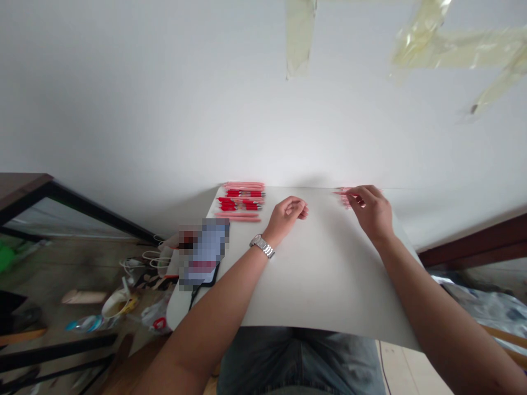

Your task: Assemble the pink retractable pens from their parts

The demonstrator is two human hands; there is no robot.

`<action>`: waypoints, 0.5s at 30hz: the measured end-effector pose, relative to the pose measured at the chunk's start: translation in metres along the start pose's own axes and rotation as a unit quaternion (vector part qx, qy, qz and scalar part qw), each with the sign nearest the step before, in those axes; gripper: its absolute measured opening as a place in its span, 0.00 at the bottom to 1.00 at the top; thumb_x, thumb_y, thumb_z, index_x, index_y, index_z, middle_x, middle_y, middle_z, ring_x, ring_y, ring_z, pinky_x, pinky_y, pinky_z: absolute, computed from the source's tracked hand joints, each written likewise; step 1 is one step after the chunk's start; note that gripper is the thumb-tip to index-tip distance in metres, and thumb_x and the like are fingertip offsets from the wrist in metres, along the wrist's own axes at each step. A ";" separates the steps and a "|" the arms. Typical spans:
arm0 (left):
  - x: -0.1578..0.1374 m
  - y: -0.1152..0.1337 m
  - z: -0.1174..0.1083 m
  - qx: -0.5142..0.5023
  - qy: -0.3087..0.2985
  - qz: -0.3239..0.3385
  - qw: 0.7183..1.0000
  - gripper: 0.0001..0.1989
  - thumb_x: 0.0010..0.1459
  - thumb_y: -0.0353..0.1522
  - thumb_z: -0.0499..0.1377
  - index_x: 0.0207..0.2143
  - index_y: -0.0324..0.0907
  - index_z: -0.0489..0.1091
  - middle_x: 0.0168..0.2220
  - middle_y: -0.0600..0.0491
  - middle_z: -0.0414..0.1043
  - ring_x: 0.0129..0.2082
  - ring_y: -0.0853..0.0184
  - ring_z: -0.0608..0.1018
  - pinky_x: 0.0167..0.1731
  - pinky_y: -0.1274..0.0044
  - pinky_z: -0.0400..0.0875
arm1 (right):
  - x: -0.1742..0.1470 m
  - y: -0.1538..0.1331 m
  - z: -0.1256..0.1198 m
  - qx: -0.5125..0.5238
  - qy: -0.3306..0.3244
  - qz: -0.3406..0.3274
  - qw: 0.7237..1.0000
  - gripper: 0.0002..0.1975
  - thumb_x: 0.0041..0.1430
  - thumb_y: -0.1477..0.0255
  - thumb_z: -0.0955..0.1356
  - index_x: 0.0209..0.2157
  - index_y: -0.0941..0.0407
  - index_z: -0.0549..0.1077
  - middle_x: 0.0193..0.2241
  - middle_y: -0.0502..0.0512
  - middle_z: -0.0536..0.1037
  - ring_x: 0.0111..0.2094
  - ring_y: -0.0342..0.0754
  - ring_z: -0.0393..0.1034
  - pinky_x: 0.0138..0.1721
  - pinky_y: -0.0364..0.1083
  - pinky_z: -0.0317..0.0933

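While my left hand [288, 215] hangs loosely curled near the middle of the white table [321, 280], my right hand [373, 213] pinches a slim pink pen [340, 193] between thumb and fingertips at the far right. The pen's narrow end juts leftward past my grip, probably because I hold it farther back along its length, leaving that end free of my fingers. Just beneath and beside those fingers lie more pink pens [345, 203], partly covered by the hand; blur leaves their number uncertain.

Nothing shows between the fingers of my left hand, though I cannot tell whether the palm hides anything. It sits between the two groups of pens, nearer the left one, a position that seems to keep it out of the right hand's way. I cannot tell whether it touches the tabletop.

At the far left corner, red pens [234, 207] lie side by side in rows, with a band of pink ones [244, 186] behind them toward the wall [206, 109] and a few more pink ones [239, 217] in front. All point across the table, roughly parallel, likely so the colours read apart and nothing rolls into its neighbour. A pixelated phone [208, 249] lies at the left edge, a black cable [193, 296] trailing off it, apparently set there to leave the middle to my hands. A metal watch [262, 246] circles my left wrist.
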State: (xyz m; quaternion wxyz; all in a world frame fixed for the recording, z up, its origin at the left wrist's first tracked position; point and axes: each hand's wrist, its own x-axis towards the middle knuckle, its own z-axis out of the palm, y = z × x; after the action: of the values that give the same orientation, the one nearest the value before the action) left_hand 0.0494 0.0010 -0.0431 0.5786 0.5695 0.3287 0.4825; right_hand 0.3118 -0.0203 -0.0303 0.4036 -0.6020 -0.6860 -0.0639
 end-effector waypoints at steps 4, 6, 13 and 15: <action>0.000 0.001 0.001 0.000 0.001 -0.003 1.000 0.19 0.61 0.46 0.64 0.39 0.38 0.72 0.35 0.47 0.77 0.34 0.67 0.79 0.40 0.72 0.77 | 0.003 0.015 -0.003 0.003 0.017 0.019 1.000 0.09 0.67 0.68 0.67 0.40 0.54 0.79 0.42 0.58 0.80 0.32 0.49 0.75 0.37 0.49 0.69; 0.000 0.000 0.000 0.000 -0.001 -0.003 1.000 0.19 0.61 0.46 0.64 0.39 0.38 0.72 0.35 0.47 0.77 0.34 0.67 0.79 0.40 0.72 0.77 | 0.004 0.022 -0.003 -0.003 0.018 0.024 1.000 0.09 0.66 0.69 0.67 0.40 0.54 0.80 0.41 0.58 0.81 0.33 0.50 0.76 0.38 0.49 0.68; 0.000 -0.002 0.000 0.007 -0.007 -0.001 1.000 0.19 0.62 0.46 0.64 0.39 0.38 0.73 0.35 0.47 0.77 0.34 0.67 0.80 0.39 0.73 0.77 | 0.005 0.040 0.003 -0.028 0.021 0.033 0.999 0.09 0.64 0.70 0.67 0.40 0.55 0.80 0.40 0.58 0.81 0.35 0.51 0.76 0.38 0.49 0.67; 0.000 -0.002 0.000 0.007 -0.008 -0.002 1.000 0.19 0.62 0.46 0.64 0.39 0.38 0.73 0.35 0.47 0.77 0.34 0.67 0.79 0.38 0.73 0.77 | 0.006 0.042 0.006 -0.034 0.021 0.039 0.998 0.10 0.64 0.70 0.66 0.40 0.55 0.80 0.40 0.59 0.80 0.35 0.52 0.76 0.38 0.50 0.66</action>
State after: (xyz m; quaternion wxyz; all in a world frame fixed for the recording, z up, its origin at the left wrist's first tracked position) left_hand 0.0498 0.0015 -0.0449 0.5779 0.5767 0.3286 0.4749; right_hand 0.3462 -0.0011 -0.0474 0.3993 -0.6402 -0.6510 -0.0837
